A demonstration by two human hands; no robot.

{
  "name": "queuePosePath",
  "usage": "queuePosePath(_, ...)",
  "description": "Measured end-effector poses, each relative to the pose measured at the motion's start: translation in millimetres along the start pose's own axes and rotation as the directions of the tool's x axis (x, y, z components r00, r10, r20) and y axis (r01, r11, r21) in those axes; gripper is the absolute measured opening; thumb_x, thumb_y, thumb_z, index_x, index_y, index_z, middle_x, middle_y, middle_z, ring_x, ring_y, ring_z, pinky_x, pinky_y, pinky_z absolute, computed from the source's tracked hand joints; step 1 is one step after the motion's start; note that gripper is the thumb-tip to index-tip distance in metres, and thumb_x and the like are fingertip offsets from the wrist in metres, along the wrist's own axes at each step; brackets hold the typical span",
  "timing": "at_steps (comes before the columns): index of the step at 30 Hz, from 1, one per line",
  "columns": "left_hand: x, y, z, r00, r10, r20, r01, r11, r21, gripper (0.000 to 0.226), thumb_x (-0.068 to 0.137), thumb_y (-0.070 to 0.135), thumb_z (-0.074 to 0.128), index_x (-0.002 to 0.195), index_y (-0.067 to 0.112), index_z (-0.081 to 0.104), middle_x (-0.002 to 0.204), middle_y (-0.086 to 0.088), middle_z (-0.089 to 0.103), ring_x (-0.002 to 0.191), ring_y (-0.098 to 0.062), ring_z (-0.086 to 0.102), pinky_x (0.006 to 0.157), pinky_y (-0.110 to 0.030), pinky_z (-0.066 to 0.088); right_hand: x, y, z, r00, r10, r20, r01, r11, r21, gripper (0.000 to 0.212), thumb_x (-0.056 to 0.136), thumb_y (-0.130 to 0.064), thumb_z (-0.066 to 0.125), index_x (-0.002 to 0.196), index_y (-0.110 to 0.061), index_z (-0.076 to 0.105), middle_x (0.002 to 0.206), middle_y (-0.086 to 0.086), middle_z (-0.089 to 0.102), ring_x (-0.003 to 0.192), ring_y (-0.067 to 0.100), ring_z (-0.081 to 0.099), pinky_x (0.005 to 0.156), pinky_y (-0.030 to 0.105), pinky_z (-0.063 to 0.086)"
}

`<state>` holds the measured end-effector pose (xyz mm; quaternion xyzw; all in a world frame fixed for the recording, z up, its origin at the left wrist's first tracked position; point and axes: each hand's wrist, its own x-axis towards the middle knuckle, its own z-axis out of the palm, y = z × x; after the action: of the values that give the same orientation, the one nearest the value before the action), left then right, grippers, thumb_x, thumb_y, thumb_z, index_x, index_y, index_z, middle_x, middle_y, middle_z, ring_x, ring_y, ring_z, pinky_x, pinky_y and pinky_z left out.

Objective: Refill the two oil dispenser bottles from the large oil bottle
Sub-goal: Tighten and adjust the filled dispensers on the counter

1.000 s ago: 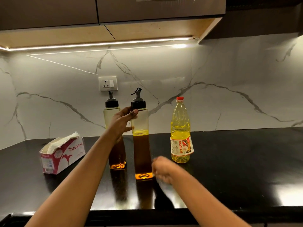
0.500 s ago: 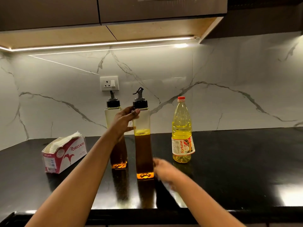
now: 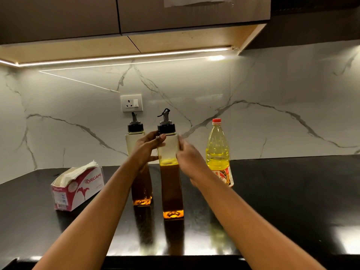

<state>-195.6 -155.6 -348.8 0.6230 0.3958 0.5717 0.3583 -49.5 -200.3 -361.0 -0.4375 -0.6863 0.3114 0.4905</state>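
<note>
Two tall square dispenser bottles with black spout caps stand on the black counter, each holding dark amber oil in its lower part. My left hand [image 3: 145, 148] grips the nearer dispenser bottle [image 3: 171, 184] at its clear upper part, thumb just under the cap. My right hand [image 3: 191, 158], motion-blurred, touches the same bottle's right side; its grip is unclear. The farther dispenser bottle [image 3: 136, 142] stands behind my left hand, partly hidden. The large oil bottle [image 3: 217, 151], yellow oil and red cap, stands upright to the right, untouched.
A pink and white tissue box [image 3: 77, 189] sits on the black counter [image 3: 282, 191] at the left. A wall socket [image 3: 131, 103] is on the marble backsplash behind the bottles. Cabinets hang overhead.
My right hand has risen from low near the counter to the upper right side of the nearer dispenser bottle. My left hand has kept its hold on that bottle.
</note>
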Motion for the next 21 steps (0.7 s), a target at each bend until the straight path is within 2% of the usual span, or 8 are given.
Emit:
queuePosePath(3, -0.1, 1.2, 0.9, 1.000, -0.002, -0.002, 0.002, 1.000, -0.013, 0.036, 0.088, 0.032, 0.059, 0.123, 0.024, 0.056, 0.127, -0.004, 0.059, 0.118, -0.020, 0.057, 0.095, -0.052, 0.048, -35.5, 55.7, 20.0, 0.963, 0.227, 0.146, -0.236, 0.971, 0.042, 0.060, 0.096, -0.009, 0.039, 0.145, -0.039, 0.026, 0.123, 0.005, 0.059, 0.083, 0.014, 0.063, 0.063, 0.027, 0.055)
queuePosePath(5, -0.1, 1.8, 1.2, 1.000, -0.006, 0.010, 0.006, 1.000, -0.017, 0.038, 0.084, 0.035, 0.060, 0.121, 0.025, 0.056, 0.127, -0.004, 0.059, 0.119, -0.021, 0.056, 0.095, -0.052, 0.048, -48.5, 96.7, 36.5, 0.890, 0.402, 0.213, -0.398, 0.915, -0.064, 0.060, 0.091, -0.006, 0.038, 0.145, -0.031, 0.030, 0.132, 0.005, 0.053, 0.099, 0.015, 0.058, 0.081, 0.028, 0.053)
queuePosePath(7, -0.2, 2.2, 0.9, 1.000, -0.012, 0.012, 0.013, 0.999, -0.030, 0.039, 0.082, 0.036, 0.060, 0.120, 0.026, 0.056, 0.127, -0.004, 0.059, 0.119, -0.020, 0.056, 0.095, -0.053, 0.048, -48.2, 119.9, 46.8, 0.853, 0.481, 0.201, -0.455, 0.876, -0.162, 0.049, 0.086, -0.007, 0.038, 0.132, -0.023, 0.047, 0.123, 0.005, 0.058, 0.107, 0.020, 0.056, 0.095, 0.037, 0.048)
queuePosePath(11, 0.3, 6.4, -0.1, 0.998, -0.053, 0.038, 0.055, 0.996, -0.063, 0.021, 0.089, 0.030, 0.056, 0.110, 0.030, 0.058, 0.119, 0.002, 0.061, 0.120, -0.020, 0.055, 0.099, -0.057, 0.044, -13.6, 85.6, 30.3, 0.933, 0.326, 0.151, -0.347, 0.926, 0.147, 0.035, 0.094, -0.013, 0.044, 0.123, -0.028, 0.055, 0.106, -0.001, 0.068, 0.099, 0.016, 0.064, 0.090, 0.038, 0.052)
queuePosePath(15, 2.3, 4.6, -2.0, 0.994, -0.083, 0.068, 0.092, 0.986, -0.142, 0.017, 0.098, 0.023, 0.046, 0.108, 0.032, 0.056, 0.126, 0.001, 0.059, 0.125, -0.020, 0.052, 0.103, -0.057, 0.040, 18.0, 30.5, 8.0, 0.999, 0.034, 0.041, -0.042, 0.977, 0.211, 0.052, 0.097, -0.014, 0.041, 0.144, -0.034, 0.032, 0.138, -0.002, 0.050, 0.115, 0.016, 0.054, 0.097, 0.035, 0.047)
queuePosePath(17, 2.9, 4.3, 1.3, 0.997, -0.076, 0.035, 0.080, 0.982, -0.169, 0.019, 0.100, 0.020, 0.042, 0.106, 0.033, 0.055, 0.120, 0.002, 0.060, 0.123, -0.020, 0.052, 0.102, -0.054, 0.040, 16.9, 29.0, 6.0, 1.000, 0.010, 0.023, -0.014, 0.981, 0.193, 0.058, 0.098, -0.012, 0.039, 0.148, -0.035, 0.022, 0.145, -0.004, 0.041, 0.113, 0.020, 0.056, 0.093, 0.034, 0.048)
queuePosePath(19, 3.6, 5.0, 6.4, 0.998, -0.059, -0.021, 0.054, 0.985, -0.165, 0.018, 0.100, 0.019, 0.042, 0.105, 0.030, 0.055, 0.116, 0.001, 0.060, 0.123, -0.023, 0.051, 0.097, -0.051, 0.041, -0.4, 43.4, 9.8, 0.997, 0.058, 0.048, -0.064, 0.989, 0.135, 0.056, 0.099, -0.013, 0.040, 0.146, -0.039, 0.025, 0.130, -0.008, 0.052, 0.115, 0.025, 0.057, 0.092, 0.037, 0.049)
queuePosePath(21, 4.8, 4.3, 10.3, 0.996, -0.040, -0.079, 0.031, 0.994, -0.106, 0.013, 0.099, 0.024, 0.047, 0.109, 0.025, 0.056, 0.122, -0.002, 0.058, 0.127, -0.024, 0.050, 0.091, -0.048, 0.044, -26.1, 66.0, 20.4, 0.986, 0.143, 0.081, -0.147, 0.988, 0.046, 0.055, 0.096, -0.009, 0.044, 0.144, -0.034, 0.033, 0.125, -0.005, 0.057, 0.111, 0.016, 0.059, 0.088, 0.028, 0.050)
